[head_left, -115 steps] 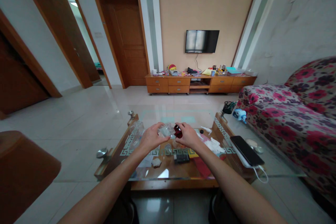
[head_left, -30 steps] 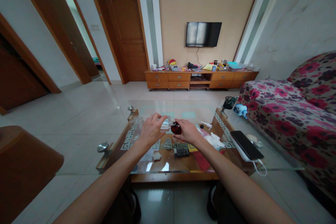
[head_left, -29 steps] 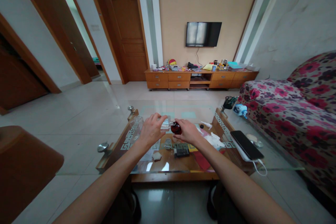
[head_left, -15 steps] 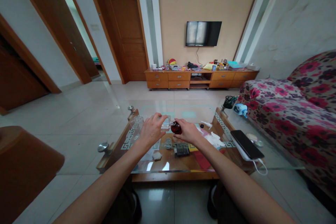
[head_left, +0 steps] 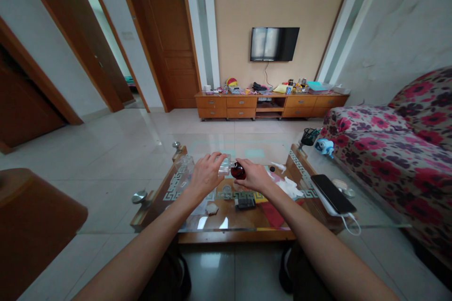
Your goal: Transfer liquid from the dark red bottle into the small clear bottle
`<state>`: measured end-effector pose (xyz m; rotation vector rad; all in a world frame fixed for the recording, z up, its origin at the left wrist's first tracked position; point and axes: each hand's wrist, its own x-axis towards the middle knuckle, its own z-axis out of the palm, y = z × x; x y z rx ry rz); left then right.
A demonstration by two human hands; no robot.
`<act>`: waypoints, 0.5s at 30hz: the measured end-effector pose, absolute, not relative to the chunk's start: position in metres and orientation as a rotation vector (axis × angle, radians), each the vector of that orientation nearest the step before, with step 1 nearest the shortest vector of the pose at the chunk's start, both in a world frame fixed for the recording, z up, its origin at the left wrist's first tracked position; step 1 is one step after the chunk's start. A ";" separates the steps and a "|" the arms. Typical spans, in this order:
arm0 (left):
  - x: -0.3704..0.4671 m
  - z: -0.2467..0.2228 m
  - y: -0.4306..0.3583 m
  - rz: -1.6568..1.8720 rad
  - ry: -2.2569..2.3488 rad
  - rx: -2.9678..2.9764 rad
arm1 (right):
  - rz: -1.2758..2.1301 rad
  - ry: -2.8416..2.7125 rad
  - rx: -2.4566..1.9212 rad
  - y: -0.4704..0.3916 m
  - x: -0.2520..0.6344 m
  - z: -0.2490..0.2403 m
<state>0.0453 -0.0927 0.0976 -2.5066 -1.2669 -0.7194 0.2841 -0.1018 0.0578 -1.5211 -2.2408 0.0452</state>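
Note:
My left hand [head_left: 205, 175] grips a small clear bottle [head_left: 225, 165], tilted over on its side above the glass coffee table [head_left: 367, 214]. Its neck meets a small dark red bottle [head_left: 239, 171] held in my right hand [head_left: 254, 177]. The two bottles touch mouth to mouth between my hands. My fingers hide most of each bottle. Below them, on the wooden shelf under the glass, lie a small black box [head_left: 245, 203] and a red card [head_left: 273, 215].
A black phone [head_left: 333, 194] on a white power bank with a cable lies at the table's right. White tissues [head_left: 288, 186] sit right of my hands. A flowered sofa [head_left: 395, 150] stands on the right, a brown stool [head_left: 35, 225] at the left, a TV cabinet [head_left: 270, 106] by the far wall.
Both hands have stayed together with the two bottles joined; since the earliest frame they sit slightly higher in view as my head tilted. Little else has moved.

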 end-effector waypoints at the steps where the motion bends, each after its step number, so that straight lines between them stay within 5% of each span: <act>1: 0.045 0.097 -0.093 -0.719 -1.268 -2.505 | 0.044 -2.239 -1.519 -0.102 0.284 0.057; 15: 0.045 0.101 -0.097 -0.701 -1.293 -2.505 | 0.054 -2.254 -1.538 -0.103 0.282 0.058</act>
